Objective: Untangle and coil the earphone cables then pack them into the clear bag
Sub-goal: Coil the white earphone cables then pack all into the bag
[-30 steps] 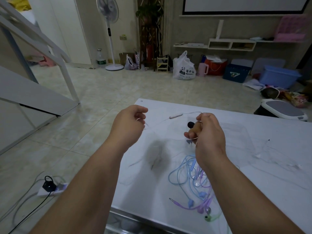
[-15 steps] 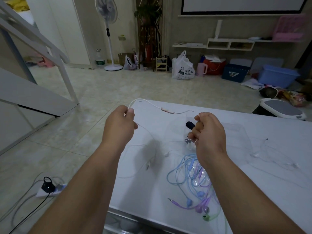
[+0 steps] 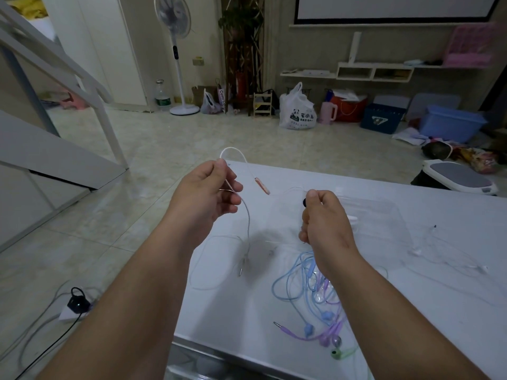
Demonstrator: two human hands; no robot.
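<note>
Not much of the job looks done yet. The left hand (image 3: 208, 193), at the centre of the frame, pinches a white cable (image 3: 248, 223) between thumb and fingertips, and the right hand (image 3: 326, 223), just right of centre, is curled closed round the same cable further along. Between them the cable arcs up and carries a small pinkish remote (image 3: 262, 185); below the left hand it hangs down to its plug (image 3: 241, 270), which lies on the table (image 3: 425, 325) among loose loops. So I judge this one set is being pulled free, not yet coiled. A blue and purple tangle (image 3: 296, 289) sits untouched in the lower centre, and another thin white set (image 3: 439, 259) sprawls at the right. The clear bag (image 3: 384, 212) lies flat on the table behind the right hand; it seems to hold a small white piece, but I cannot say what. Something dark (image 3: 304, 202) pokes out at the top of the right fist, perhaps an earbud; the fingers hide the rest. How many sets make up the tangle is hard to make out.
</note>
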